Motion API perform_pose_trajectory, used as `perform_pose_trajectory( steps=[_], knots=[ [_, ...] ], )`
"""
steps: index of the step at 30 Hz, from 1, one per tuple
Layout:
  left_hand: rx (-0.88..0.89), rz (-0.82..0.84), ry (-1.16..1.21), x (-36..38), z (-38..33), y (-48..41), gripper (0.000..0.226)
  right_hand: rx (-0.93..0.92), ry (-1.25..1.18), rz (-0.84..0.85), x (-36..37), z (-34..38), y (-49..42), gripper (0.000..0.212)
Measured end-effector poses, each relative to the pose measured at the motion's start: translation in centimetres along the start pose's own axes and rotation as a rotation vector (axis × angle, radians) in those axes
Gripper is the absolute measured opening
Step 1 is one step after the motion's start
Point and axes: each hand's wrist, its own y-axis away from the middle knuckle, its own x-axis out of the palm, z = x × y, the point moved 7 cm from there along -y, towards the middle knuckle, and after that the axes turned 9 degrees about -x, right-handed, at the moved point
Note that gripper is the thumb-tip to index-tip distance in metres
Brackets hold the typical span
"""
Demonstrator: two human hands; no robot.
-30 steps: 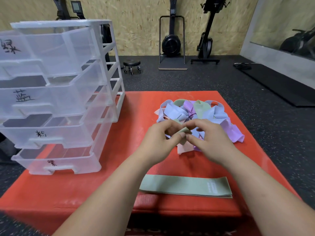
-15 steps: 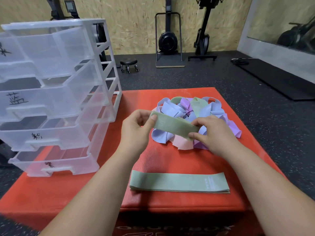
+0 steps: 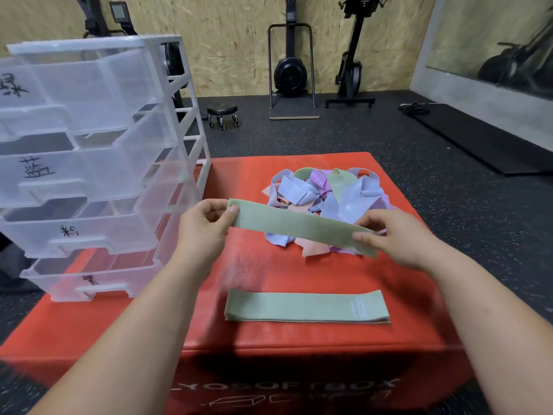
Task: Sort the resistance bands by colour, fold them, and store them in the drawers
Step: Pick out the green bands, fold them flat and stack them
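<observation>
A green resistance band is stretched flat in the air above the red box. My left hand pinches its left end and my right hand pinches its right end. Behind it lies a tangled pile of bands in blue, purple, pink and green. Another green band lies flat on the box near its front edge. A clear plastic drawer unit with handwritten labels stands at the left, its drawers pulled partly out.
The red soft box carries everything and stands on dark rubber floor. Rowing machines lean against the wooden back wall, with a small wheeled stool near them. A black mat lies at the right.
My hands lifted a green band out of the pile, then drew apart, pulling it out flat to full length between them. The band on the box has not moved.
</observation>
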Motion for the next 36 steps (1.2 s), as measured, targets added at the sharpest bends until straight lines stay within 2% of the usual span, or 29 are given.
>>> perform_pose_trajectory(
  steps=[3, 7, 10, 16, 20, 25, 28, 36],
  knots=[
    [-0.063, 0.051, -0.016, -0.1, 0.9, 0.5, 0.006, 0.015, -0.079, -0.007, -0.1, 0.2, 1.3, 0.012],
    [-0.129, 0.105, -0.054, -0.6, 1.6, 1.5, 0.009, 0.054, -0.362, -0.098, -0.9, 0.9, 3.4, 0.018],
    [-0.17, 0.133, -0.087, -1.0, 1.8, 2.7, 0.007, 0.115, -0.489, -0.142, -1.0, 0.4, 4.8, 0.027],
    [-0.223, 0.175, -0.231, -1.6, 2.4, 4.8, 0.011, 0.219, -0.579, -0.16, 0.6, -1.1, 7.3, 0.036],
    [-0.096, 0.17, -0.521, -2.0, 2.7, 5.8, 0.009, 0.213, -0.489, -0.204, 1.2, -0.4, 8.5, 0.035],
    [0.075, 0.205, -0.89, -1.5, 2.5, 7.3, 0.011, 0.175, -0.174, -0.237, 2.0, -0.6, 9.2, 0.034],
    [0.135, 0.206, -0.988, -1.1, 2.9, 7.8, 0.01, 0.141, -0.065, -0.204, 2.6, -0.5, 9.2, 0.036],
    [0.219, 0.212, -1.131, -0.6, 3.1, 8.0, 0.012, 0.106, 0.046, -0.163, 3.7, -0.4, 8.8, 0.036]
  ],
)
